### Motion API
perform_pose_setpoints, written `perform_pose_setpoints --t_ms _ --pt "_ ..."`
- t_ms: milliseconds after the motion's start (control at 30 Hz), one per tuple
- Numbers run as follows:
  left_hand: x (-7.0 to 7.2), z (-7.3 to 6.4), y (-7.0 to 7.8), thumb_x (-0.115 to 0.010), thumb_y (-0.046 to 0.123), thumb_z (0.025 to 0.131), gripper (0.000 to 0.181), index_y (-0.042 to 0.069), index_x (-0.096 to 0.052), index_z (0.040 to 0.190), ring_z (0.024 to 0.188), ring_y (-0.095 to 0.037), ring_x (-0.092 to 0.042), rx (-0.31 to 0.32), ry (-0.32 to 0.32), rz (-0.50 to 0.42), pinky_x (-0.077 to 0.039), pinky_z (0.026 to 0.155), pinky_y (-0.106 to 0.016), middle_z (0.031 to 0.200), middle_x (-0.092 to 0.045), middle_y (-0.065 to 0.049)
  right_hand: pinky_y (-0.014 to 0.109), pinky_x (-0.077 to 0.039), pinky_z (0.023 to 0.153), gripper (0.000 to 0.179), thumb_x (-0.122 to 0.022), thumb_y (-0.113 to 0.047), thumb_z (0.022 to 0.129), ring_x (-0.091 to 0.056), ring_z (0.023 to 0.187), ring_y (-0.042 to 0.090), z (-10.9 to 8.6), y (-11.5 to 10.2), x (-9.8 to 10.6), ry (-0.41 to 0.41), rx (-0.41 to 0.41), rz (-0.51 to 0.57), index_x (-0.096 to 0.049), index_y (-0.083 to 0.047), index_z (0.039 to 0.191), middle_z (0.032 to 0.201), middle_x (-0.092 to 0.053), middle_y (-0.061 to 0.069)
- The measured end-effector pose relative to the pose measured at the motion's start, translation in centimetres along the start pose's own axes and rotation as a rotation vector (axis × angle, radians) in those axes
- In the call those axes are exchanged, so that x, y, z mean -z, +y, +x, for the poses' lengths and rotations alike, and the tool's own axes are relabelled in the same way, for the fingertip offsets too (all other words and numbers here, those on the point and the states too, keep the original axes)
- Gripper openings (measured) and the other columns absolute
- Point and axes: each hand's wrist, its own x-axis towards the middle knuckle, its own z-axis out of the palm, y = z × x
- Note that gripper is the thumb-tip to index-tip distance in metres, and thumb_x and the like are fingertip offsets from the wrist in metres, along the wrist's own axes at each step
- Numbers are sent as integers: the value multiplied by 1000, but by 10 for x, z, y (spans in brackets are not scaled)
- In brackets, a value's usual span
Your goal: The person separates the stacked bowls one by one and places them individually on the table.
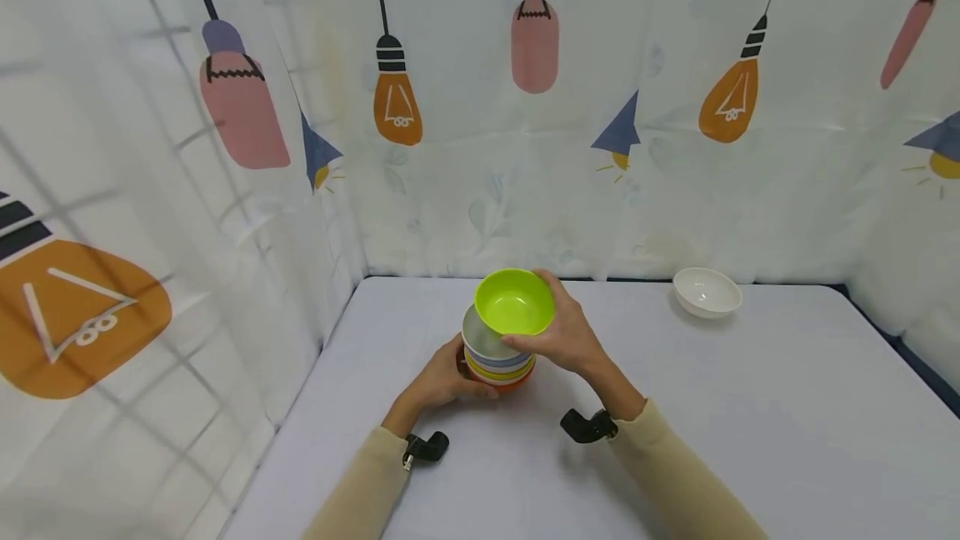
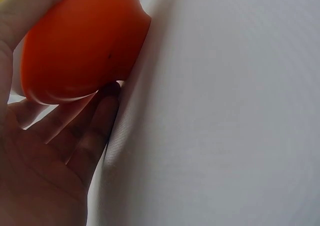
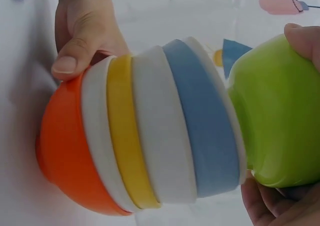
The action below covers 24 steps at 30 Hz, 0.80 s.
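Note:
A bright green bowl (image 1: 513,300) is gripped at its rim by my right hand (image 1: 561,330), thumb at the near side and fingers behind. It sits tilted right over the mouth of a stack of nested bowls. From the bottom, the right wrist view shows an orange bowl (image 3: 65,146), then white, a yellow bowl (image 3: 131,136), white again, a blue bowl (image 3: 205,121) and a pale rim on top. My left hand (image 1: 441,377) holds the orange bowl, its thumb in front and fingers round the far side. The stack's base rests on the table.
A separate white bowl (image 1: 707,293) stands near the back edge, to the right. The white-covered table (image 1: 750,423) meets a printed curtain (image 1: 465,190) at the back and left. Each wrist carries a black camera mount (image 1: 588,426).

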Motion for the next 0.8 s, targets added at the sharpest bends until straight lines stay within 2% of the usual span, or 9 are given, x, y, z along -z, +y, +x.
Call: perform_pose_setpoints --t_ms 300,633,800 --pt "0 0 -3 -97 25 70 92 23 -47 147 118 -20 -61 -8 13 -19 -50 102 -38 134 -63 1 48 -58 96 106 -93 -26 73 -61 120 34 0 -5 16 30 -45 -17 -31 -12 157 144 -53 13" --pt "-1 -1 -1 -97 24 69 98 23 -44 151 117 -19 -61 -13 14 -21 -50 101 -37 136 -62 0 48 -57 96 104 -94 -26 73 -58 122 34 3 3 32 66 -71 -19 -33 -13 156 145 -52 12" --pt "-2 -2 1 -98 24 68 100 21 -43 151 117 -21 -61 -19 23 -25 -51 101 -38 137 -61 -1 49 -57 96 107 -94 -29 72 -58 121 35 5 5 41 70 -90 -55 -31 -14 158 148 -50 13"
